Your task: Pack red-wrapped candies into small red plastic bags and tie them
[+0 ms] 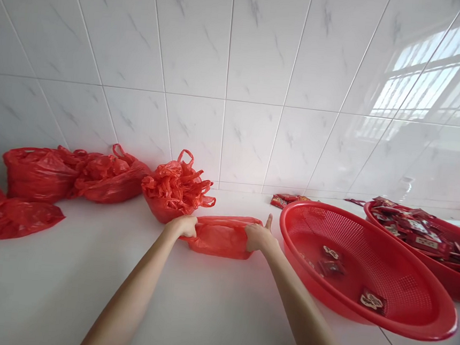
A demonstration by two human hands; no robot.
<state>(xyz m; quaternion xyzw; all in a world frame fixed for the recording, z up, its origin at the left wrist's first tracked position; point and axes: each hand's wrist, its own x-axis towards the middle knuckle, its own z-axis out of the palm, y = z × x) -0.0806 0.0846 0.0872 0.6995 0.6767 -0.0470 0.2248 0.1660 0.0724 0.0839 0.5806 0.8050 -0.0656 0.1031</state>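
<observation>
A thin red plastic bag (221, 239) is stretched sideways between my hands, low over the white table. My left hand (184, 226) is closed on its left edge. At the right edge my right hand (260, 236) grips the bag, its thumb pointing up. Just behind my left hand stands a red bowl (166, 210) heaped with crumpled red plastic bags (178, 181). Close to my right hand is a large red perforated basket (405, 290), with several small dark red packets (372, 301) on its bottom.
Filled red bags (40, 174) stand at the left by the tiled wall (251, 142), with a tied red bag (24, 219) in front. A second red basket (447, 266) full of packets is at the far right. Loose packets (286, 200) lie by the wall.
</observation>
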